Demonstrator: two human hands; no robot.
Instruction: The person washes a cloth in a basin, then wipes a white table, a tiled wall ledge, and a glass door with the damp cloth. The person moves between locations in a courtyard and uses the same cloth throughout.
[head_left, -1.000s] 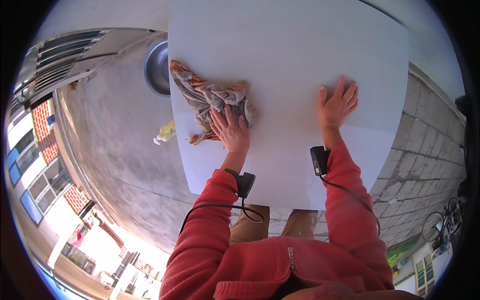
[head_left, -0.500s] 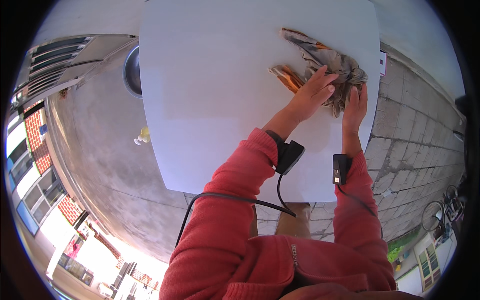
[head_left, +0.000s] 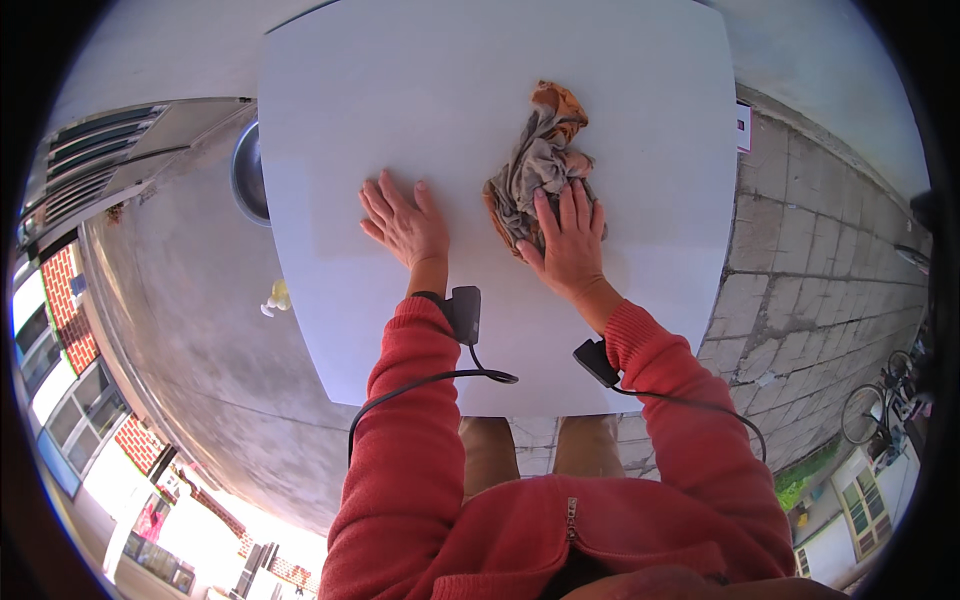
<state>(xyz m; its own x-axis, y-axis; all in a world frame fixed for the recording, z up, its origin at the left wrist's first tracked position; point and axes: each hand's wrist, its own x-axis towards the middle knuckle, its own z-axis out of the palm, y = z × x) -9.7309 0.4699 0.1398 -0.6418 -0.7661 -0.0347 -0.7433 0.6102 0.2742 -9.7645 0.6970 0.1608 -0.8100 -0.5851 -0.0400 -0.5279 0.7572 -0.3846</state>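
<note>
Cloth, crumpled grey with orange patches, lies bunched on the white table, right of its middle. Left hand rests flat and open on the bare tabletop, holding nothing, well left of the rag. Right hand presses spread fingers onto the cloth's near edge, palm down, not clenched.

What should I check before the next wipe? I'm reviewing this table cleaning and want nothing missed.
1. Right hand pressed flat on the crumpled grey and orange cloth: ok.
2. Left hand flat on the white square tabletop, bracing: ok.
3. Cloth wholly on the tabletop, away from edges: ok.
4. Black wrist cables off the wiping area: ok.
5. Tabletop free of other things: ok.
6. Remaining dirt on the surface: cannot tell.
</note>
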